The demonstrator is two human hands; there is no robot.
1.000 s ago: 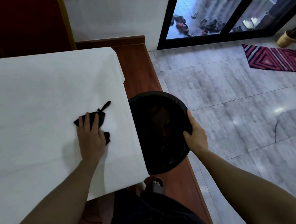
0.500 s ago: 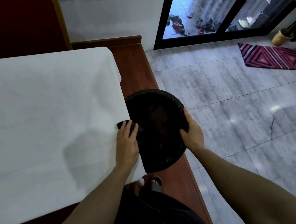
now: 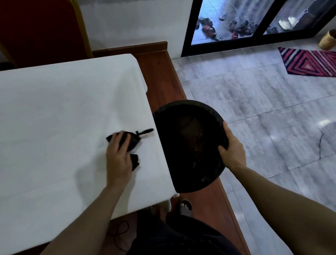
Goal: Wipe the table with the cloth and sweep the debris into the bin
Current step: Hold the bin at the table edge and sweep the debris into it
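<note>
Head view: left hand (image 3: 118, 158) flat, fingers straight, pressed on black cloth (image 3: 133, 142) near white table's (image 3: 35, 134) edge. Right hand (image 3: 232, 153) gripped black bin's (image 3: 188, 146) rim at 3 o'clock from cloth, just beside table edge.

Table (image 3: 35, 134): broad white cloth-covered top, open to the left of and beyond your left hand (image 3: 118, 161). Black cloth (image 3: 133, 141) lies under that hand, near the right edge. Bin (image 3: 190, 143) butts against that edge, mouth open just beside it, your right hand (image 3: 232, 151) gripping its far rim. Red chair back (image 3: 28, 30) blocks the far side of the table. Tiled floor (image 3: 279, 123) to the right lies open.
</note>
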